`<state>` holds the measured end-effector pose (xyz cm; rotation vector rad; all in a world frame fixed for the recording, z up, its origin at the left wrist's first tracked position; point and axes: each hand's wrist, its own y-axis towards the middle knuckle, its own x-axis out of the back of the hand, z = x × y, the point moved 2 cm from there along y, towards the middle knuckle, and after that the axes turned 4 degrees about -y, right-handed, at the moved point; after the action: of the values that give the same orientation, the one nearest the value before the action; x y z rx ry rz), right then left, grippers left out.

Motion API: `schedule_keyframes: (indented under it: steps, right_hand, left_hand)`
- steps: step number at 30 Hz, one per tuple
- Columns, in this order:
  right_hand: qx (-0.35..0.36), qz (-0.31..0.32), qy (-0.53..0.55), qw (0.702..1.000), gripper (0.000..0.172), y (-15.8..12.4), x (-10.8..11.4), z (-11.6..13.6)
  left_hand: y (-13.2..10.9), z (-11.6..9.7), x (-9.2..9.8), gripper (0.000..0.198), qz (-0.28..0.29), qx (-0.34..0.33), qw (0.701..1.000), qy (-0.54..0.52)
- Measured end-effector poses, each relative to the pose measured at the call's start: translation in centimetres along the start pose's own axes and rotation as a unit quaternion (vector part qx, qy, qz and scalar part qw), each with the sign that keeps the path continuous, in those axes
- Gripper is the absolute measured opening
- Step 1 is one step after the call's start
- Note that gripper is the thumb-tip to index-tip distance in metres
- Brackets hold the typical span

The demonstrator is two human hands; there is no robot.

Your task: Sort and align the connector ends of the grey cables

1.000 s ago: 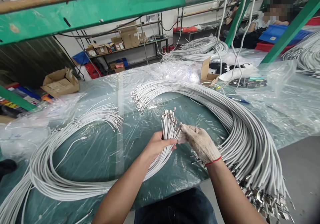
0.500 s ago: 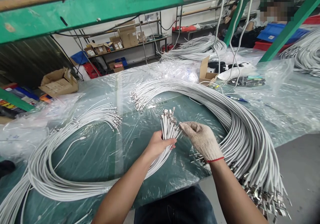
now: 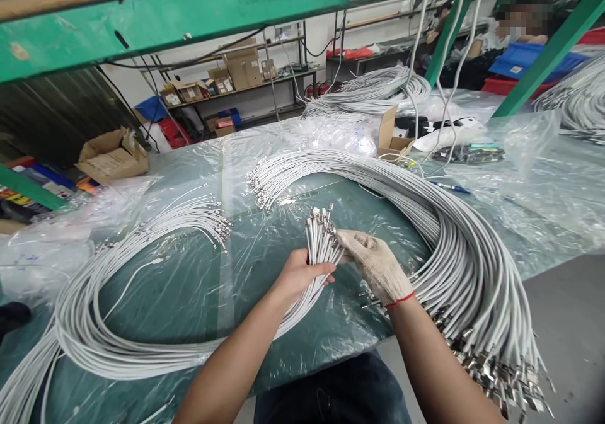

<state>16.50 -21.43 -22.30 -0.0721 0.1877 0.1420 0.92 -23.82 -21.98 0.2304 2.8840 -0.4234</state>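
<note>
My bare left hand [image 3: 305, 276] is wrapped round a bundle of white cables [image 3: 317, 241] just below its metal-tipped ends, which point up. The bundle runs back under my left forearm and curves left into a large loop [image 3: 127, 355]. My right hand [image 3: 373, 263], in a knitted glove with a red cuff, is closed with thumb and finger at the right side of these tips. It appears to pinch one cable end, though the fingertips partly hide it. To the right, a thick bundle of white cables [image 3: 454, 222] arcs across the table, its metal terminals hanging over the near edge.
The green table [image 3: 274, 235] is covered with clear plastic film. An open small carton [image 3: 392, 140], a blue pen [image 3: 451, 188] and more coiled cables [image 3: 368, 93] lie toward the back. A green beam [image 3: 189, 21] crosses above. Another person [image 3: 515, 27] is at the back right.
My right hand has shifted slightly left and in closer against the cable tips. The left hand keeps its hold on the bundle almost unmoved.
</note>
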Motion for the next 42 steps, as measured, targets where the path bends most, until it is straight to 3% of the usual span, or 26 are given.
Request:
schedule_keyframes:
  steps: [5,7,9,11,16,22,30,35,39,42]
  right_hand:
    - [-0.01,-0.047,-0.001,0.999,0.046,0.3,0.6,-1.1]
    - [0.004,-0.098,-0.075,0.992,0.045,0.4,1.4,-1.2]
    - [0.044,-0.18,-0.188,0.964,0.046,0.2,2.1,-0.8]
    - [0.088,-0.209,-0.254,0.94,0.045,0.0,2.0,-0.1]
    - [0.094,-0.048,-0.139,0.985,0.049,-0.1,0.1,0.3]
    - [0.04,-0.025,-0.12,0.992,0.048,0.4,0.9,-0.6]
    - [-0.029,0.067,-0.022,0.997,0.047,-0.6,0.4,0.5]
    - [-0.005,0.0,-0.191,0.982,0.044,0.4,2.1,-0.4]
    - [0.065,-0.138,-0.381,0.912,0.037,0.5,3.2,-0.1]
    - [0.108,-0.187,-0.369,0.904,0.04,0.0,2.6,0.8]
  left_hand:
    - [0.0,-0.3,0.4,0.017,-0.058,-0.009,0.998,0.038]
    - [0.0,-0.4,0.3,0.015,-0.054,-0.008,0.998,0.038]
    - [-0.1,-0.5,0.2,0.017,-0.035,-0.005,0.999,0.021]
    - [-0.2,-0.5,0.0,0.023,-0.011,-0.001,1.0,0.0]
    - [-0.2,-0.4,-0.2,0.035,0.022,-0.001,1.0,-0.02]
    - [-0.1,-0.3,0.1,0.032,0.018,-0.004,1.0,-0.018]
    - [0.3,0.2,0.3,0.034,0.028,0.018,0.999,-0.014]
    - [0.1,-0.2,0.5,0.028,-0.012,-0.006,1.0,-0.005]
    - [0.0,-0.3,0.4,0.025,0.017,0.003,1.0,-0.018]
    - [-0.1,-0.3,0.3,0.025,0.031,0.021,0.999,-0.025]
